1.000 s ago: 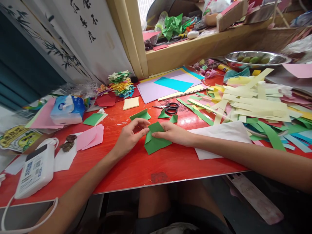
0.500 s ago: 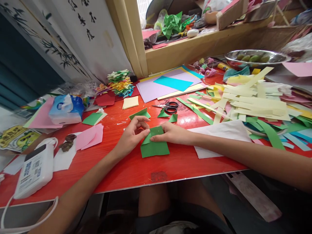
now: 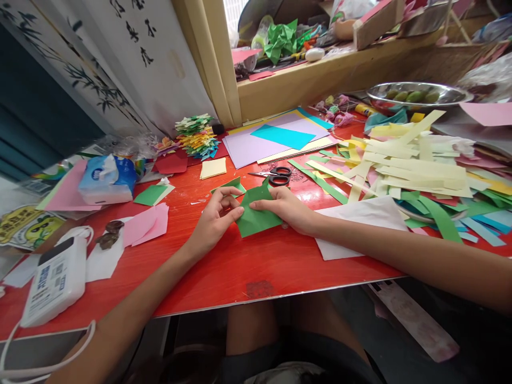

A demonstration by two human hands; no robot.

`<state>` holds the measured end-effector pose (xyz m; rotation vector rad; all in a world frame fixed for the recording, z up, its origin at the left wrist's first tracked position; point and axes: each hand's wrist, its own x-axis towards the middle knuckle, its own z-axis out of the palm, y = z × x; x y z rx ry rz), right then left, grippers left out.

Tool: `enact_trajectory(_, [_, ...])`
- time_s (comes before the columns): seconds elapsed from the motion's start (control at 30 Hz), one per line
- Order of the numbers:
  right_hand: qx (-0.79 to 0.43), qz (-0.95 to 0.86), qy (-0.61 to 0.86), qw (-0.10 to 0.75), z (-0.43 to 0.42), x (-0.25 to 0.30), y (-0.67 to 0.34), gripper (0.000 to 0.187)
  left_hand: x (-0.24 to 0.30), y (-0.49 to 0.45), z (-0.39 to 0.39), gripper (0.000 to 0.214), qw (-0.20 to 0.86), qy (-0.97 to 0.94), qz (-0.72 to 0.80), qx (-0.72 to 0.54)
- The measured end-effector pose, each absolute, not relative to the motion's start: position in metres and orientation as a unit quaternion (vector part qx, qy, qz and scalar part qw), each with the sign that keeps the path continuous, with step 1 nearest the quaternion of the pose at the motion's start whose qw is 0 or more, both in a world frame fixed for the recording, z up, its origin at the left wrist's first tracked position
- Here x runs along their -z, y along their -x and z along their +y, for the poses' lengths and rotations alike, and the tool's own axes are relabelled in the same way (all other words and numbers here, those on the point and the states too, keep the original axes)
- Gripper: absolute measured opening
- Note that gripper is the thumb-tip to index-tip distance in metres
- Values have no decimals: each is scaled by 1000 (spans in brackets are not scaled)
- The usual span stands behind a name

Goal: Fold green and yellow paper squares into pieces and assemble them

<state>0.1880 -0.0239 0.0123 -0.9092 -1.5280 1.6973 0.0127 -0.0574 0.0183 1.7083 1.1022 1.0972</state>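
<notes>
A square of green paper (image 3: 259, 217) with fold creases is raised slightly above the red table. My right hand (image 3: 291, 211) pinches its right side, the thumb lying on top and the other fingers mostly hidden behind. At the left edge my left hand (image 3: 219, 214) holds the paper between thumb and curled fingers. Just beyond lie black-handled scissors (image 3: 279, 178), their blades pointing left. A folded green piece (image 3: 236, 186) rests behind my left hand, partly covered by it.
Heaped paper strips (image 3: 420, 165) cover the right side, beside a white sheet (image 3: 360, 216) under my right forearm. Coloured sheets (image 3: 244, 149) lie at the back. Leftward are pink paper (image 3: 148, 224), a tissue pack (image 3: 107, 178) and a white corded power strip (image 3: 56, 280).
The green paper has been lifted and turned, and its upper fold now lies opened out. My right hand has moved up and grips farther right. My left hand has barely shifted.
</notes>
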Motion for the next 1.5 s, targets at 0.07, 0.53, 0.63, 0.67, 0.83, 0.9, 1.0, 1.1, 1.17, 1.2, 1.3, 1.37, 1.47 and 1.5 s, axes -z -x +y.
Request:
enact_trajectory(0.07, [-641,-587,358,341,-24,-12,-188,26,-17,-12,-57,25,408,-668,432,-449])
enact_trajectory(0.53, [-606,-653,335,305,-23,-8,-190,18,-15,-8,-55,19,369,-676,499,-397])
enact_trajectory(0.63, [-565,-714,295,290,-25,-7,-189,14,-15,-9,-56,18,369,-675,504,-392])
enact_trajectory(0.67, [-545,-724,299,301,-25,-6,-189,15,-15,-10,-56,18,370,-670,506,-398])
enact_trajectory(0.83, [-450,-729,332,395,-27,-4,-190,21,-16,-9,-56,15,405,-620,510,-437])
enact_trajectory(0.9, [-418,-744,326,407,-28,-4,-191,22,-17,-9,-56,15,428,-606,507,-439])
enact_trajectory(1.0, [-358,-784,319,394,-30,-6,-193,29,-17,-10,-55,15,447,-590,506,-442])
enact_trajectory(1.1, [-311,-822,298,372,-32,-9,-193,32,-17,-9,-55,14,459,-578,504,-449])
enact_trajectory(1.17, [-303,-839,269,364,-32,-11,-192,32,-16,-9,-54,14,462,-577,503,-448])
enact_trajectory(1.2, [-306,-844,256,359,-33,-12,-192,32,-16,-8,-54,14,463,-578,504,-445])
enact_trajectory(1.3, [-342,-839,242,346,-33,-13,-192,33,-15,-7,-54,14,468,-578,509,-433])
enact_trajectory(1.37, [-390,-813,251,350,-33,-12,-192,32,-15,-7,-54,14,470,-580,514,-422])
enact_trajectory(1.47, [-476,-760,249,365,-33,-10,-191,30,-15,-7,-54,15,473,-586,513,-412])
enact_trajectory(1.5, [-500,-745,244,368,-33,-9,-191,29,-15,-8,-54,15,475,-588,511,-408])
